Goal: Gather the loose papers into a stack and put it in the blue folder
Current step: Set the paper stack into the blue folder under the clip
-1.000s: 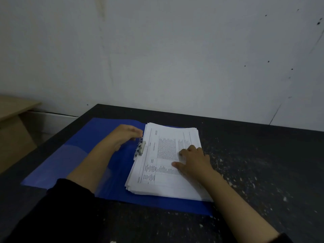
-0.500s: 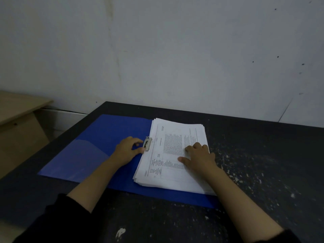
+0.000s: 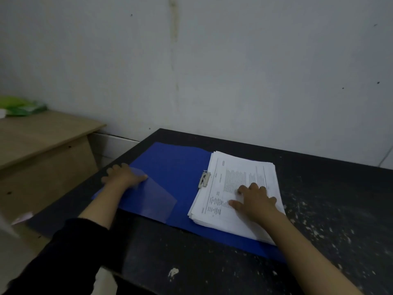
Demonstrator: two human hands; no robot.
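The right hand [image 3: 256, 202] lies with fingers spread and flat, pressing on the stack of papers [image 3: 240, 188], which sits on the right half of the open blue folder [image 3: 176, 169], its metal clip [image 3: 203, 179] at 9 o'clock of the stack. Over at 9 o'clock from the clip, the left hand [image 3: 123, 176] rests at the folder's left edge, fingers loosely curled there; I cannot tell whether it grips the cover. The folder lies on a dark table [image 3: 329, 209]. At 10 o'clock stands a wooden desk [image 3: 42, 135].

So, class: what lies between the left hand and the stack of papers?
In the head view, the open blue folder, its clear inner pocket, then its metal clip lie between the left hand and the stack of papers.
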